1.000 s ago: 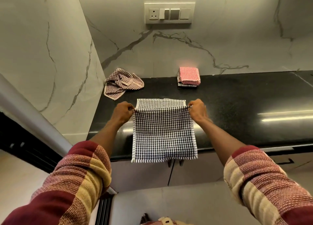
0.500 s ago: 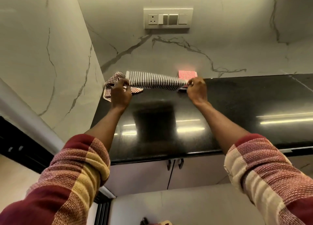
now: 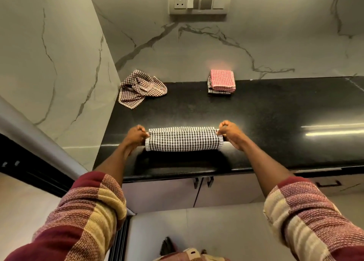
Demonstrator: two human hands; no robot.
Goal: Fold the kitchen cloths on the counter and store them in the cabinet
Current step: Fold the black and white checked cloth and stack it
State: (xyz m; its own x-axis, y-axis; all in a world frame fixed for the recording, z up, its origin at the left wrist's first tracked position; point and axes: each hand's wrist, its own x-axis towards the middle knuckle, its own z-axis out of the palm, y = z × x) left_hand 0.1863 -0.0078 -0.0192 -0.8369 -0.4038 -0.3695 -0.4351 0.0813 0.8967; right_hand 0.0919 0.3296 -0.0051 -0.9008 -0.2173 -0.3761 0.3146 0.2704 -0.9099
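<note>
both hands, left hand (image 3: 136,136) and right hand (image 3: 229,132), are pinching the black checked cloth (image 3: 184,139) by its ends near the counter's (image 3: 275,111) front edge, folded stack (image 3: 222,81) sitting far back, brown cloth (image 3: 140,88) lying crumpled far left, cabinet storing not started

The black polished stone surface (image 3: 275,111) is glossy and mirrors light streaks. The black-and-white checked woven cloth (image 3: 184,139) looks coarse and matt, as do the crumpled brown-and-white checked cloth (image 3: 140,87) and the folded red-and-white checked cloth (image 3: 222,80). The grey-veined marble wall (image 3: 197,50) is smooth, with a soft sheen.
</note>
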